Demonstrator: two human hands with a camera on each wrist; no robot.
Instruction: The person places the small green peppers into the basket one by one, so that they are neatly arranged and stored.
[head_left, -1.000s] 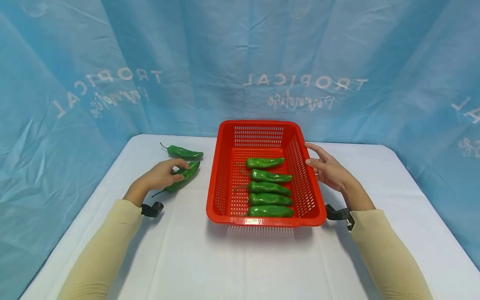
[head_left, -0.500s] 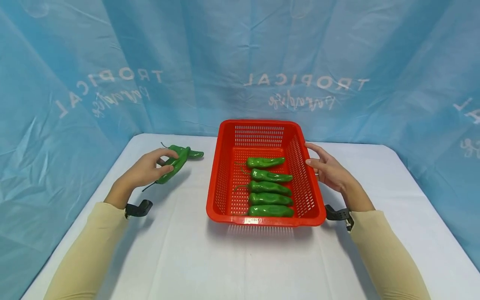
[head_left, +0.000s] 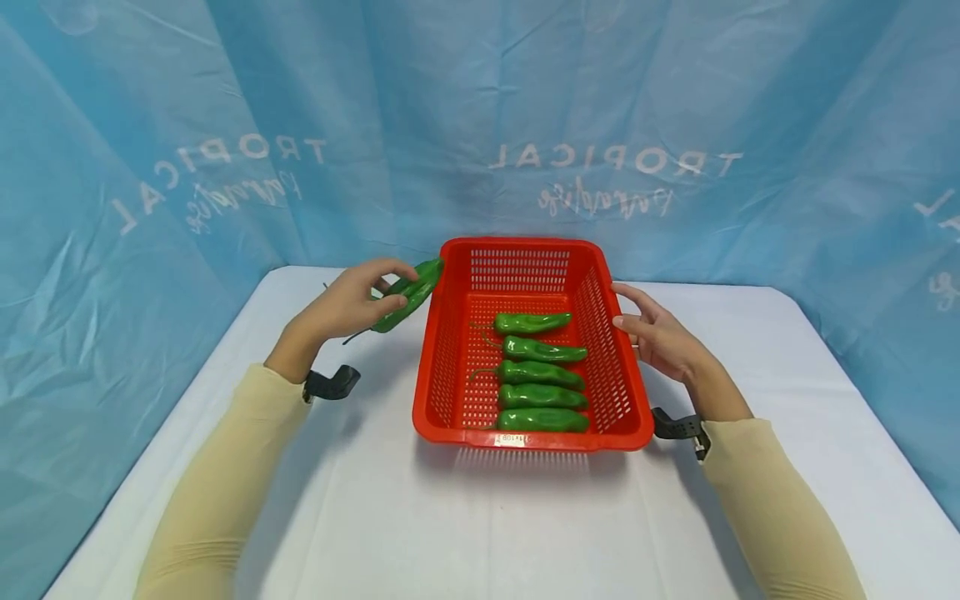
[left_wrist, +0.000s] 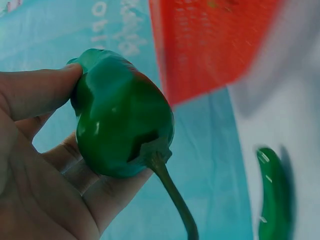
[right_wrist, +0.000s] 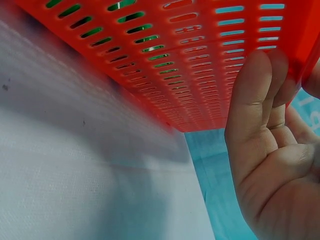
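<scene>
My left hand (head_left: 348, 302) pinches a glossy green pepper (head_left: 414, 297) between thumb and fingers, up in the air just left of the basket. Its tip overlaps the basket's left rim in the head view; in the left wrist view its stem (left_wrist: 172, 197) points down toward the camera. My right hand (head_left: 667, 342) holds the red plastic basket (head_left: 425, 392) by its right rim, thumb at the rim and fingers against the slotted outer wall. Inside lie several green peppers (head_left: 542, 375) in a column, stems to the left.
Another green pepper (left_wrist: 272, 197) lies on the white-covered table (head_left: 480, 533), mostly hidden behind the left hand and held pepper in the head view. A blue printed curtain (head_left: 420, 125) closes off the back and sides.
The left hand has lifted its pepper off the table, first shifting left and then carrying it right and up to the basket's left edge. The right hand and basket have stayed put.
</scene>
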